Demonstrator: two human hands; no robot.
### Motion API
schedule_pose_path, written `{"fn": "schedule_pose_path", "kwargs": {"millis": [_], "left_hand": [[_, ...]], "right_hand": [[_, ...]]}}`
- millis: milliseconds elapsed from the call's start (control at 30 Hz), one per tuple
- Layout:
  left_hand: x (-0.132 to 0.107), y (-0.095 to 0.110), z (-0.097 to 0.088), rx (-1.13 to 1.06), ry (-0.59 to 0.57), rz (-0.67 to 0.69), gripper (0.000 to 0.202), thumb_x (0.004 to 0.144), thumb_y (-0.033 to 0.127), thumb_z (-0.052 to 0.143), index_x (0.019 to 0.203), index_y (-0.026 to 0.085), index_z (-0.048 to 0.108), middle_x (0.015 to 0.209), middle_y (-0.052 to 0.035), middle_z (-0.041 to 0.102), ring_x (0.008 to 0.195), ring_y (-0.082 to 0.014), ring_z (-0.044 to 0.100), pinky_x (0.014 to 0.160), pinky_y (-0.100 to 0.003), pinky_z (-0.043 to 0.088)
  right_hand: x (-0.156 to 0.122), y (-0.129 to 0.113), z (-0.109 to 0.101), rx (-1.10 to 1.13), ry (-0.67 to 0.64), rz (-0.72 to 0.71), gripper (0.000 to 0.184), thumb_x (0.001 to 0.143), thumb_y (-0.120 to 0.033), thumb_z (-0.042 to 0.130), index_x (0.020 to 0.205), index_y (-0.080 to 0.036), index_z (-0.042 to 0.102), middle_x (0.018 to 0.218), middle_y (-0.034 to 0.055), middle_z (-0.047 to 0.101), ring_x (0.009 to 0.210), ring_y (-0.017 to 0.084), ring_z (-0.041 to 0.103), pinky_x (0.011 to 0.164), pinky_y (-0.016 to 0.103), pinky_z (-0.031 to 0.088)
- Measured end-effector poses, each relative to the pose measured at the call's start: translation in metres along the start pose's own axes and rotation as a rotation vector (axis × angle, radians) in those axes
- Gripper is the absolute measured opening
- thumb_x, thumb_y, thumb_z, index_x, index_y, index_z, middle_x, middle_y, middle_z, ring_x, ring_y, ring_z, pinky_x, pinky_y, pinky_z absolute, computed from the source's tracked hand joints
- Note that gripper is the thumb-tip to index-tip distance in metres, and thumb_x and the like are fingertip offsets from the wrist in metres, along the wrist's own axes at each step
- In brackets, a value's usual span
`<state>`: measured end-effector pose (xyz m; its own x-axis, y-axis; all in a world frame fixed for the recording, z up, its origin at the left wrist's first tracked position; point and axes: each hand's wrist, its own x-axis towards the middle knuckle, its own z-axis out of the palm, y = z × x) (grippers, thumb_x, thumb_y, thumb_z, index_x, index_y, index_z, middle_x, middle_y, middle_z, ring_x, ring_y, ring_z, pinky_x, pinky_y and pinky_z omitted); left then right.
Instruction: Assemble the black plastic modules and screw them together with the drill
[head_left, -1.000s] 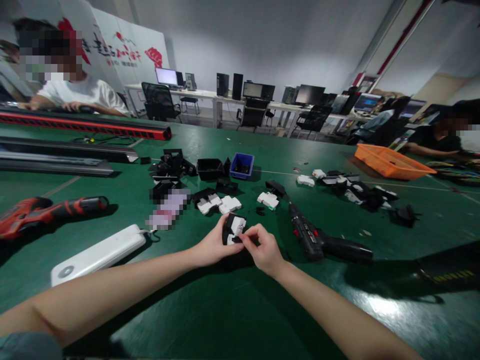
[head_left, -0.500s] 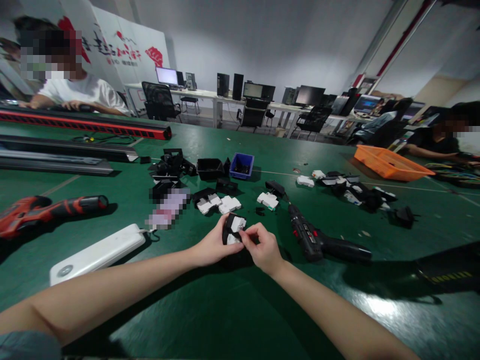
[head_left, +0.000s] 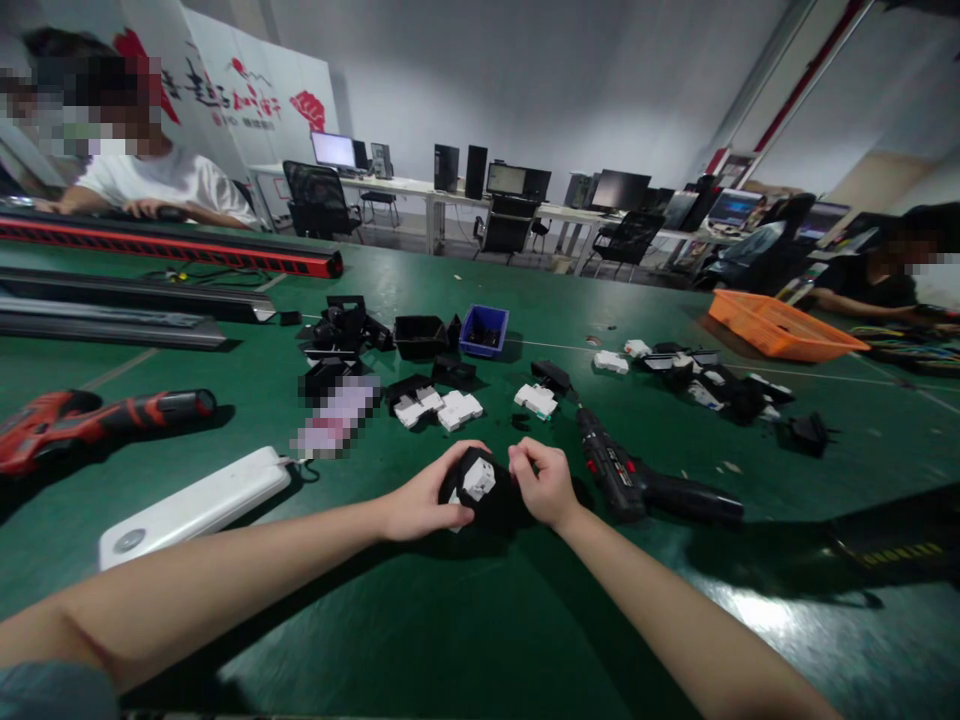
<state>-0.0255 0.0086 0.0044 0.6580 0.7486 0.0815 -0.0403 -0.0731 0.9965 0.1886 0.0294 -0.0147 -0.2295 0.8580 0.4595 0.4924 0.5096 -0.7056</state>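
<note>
My left hand (head_left: 429,497) is wrapped round a black plastic housing (head_left: 466,466) that has a white block-shaped module (head_left: 478,480) in it. The housing is tilted, and part of it is hidden by my fingers and thumb. To its right, a little apart from it, my right hand (head_left: 541,484) is closed with thumb and forefinger pressed together. Whatever that pinch holds, if anything, is too small to make out. Beyond the hands lie white modules (head_left: 459,409), another white module (head_left: 535,400) and small black pieces (head_left: 520,422). A black power screwdriver (head_left: 616,470) rests right of my right hand.
A blue bin (head_left: 484,331) and a black bin (head_left: 420,337) stand mid-table. At left are a red-black power tool (head_left: 105,420) and a long white device (head_left: 199,505). An orange basket (head_left: 784,328) is at far right. Two people sit across the table.
My right hand has drawn back to the right, off the white module. My left hand has turned the housing, so the module now faces differently and sits slightly lower.
</note>
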Motion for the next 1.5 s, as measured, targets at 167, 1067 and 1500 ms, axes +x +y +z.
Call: {"fn": "schedule_pose_path", "kwargs": {"millis": [167,1067,1500], "left_hand": [[-0.001,0.005,-0.001,0.118,-0.086,0.018,0.074,0.062,0.012,0.066,0.13,0.018,0.038,0.116,-0.0069,0.051,0.103,-0.0231,0.051,0.087,-0.035,0.046],[0.011,-0.017,0.0,-0.141,0.309,-0.177,0.068,0.076,0.035,0.067,0.133,0.02,0.033,0.072,0.0056,0.05,0.045,-0.0051,0.044,0.036,-0.015,0.035],[0.008,-0.013,-0.002,-0.177,0.238,-0.171,0.071,0.076,0.035,0.071,0.135,0.02,0.033,0.07,0.0059,0.052,0.043,-0.0035,0.045,0.037,-0.014,0.037]], "right_hand": [[0.011,0.007,-0.001,-0.26,-0.067,-0.036,0.011,0.09,-0.026,0.052,0.094,-0.02,0.06,0.087,0.0045,0.062,0.074,0.017,0.058,0.067,0.029,0.045],[-0.003,-0.015,0.002,-0.23,-0.101,-0.493,0.039,0.09,-0.025,0.057,0.128,-0.026,0.057,0.108,0.0094,0.063,0.097,0.023,0.059,0.082,0.04,0.049],[-0.002,-0.007,0.005,-0.082,-0.126,-0.494,0.038,0.094,-0.02,0.051,0.13,-0.027,0.058,0.093,0.0064,0.066,0.085,0.02,0.062,0.075,0.036,0.052]]}}
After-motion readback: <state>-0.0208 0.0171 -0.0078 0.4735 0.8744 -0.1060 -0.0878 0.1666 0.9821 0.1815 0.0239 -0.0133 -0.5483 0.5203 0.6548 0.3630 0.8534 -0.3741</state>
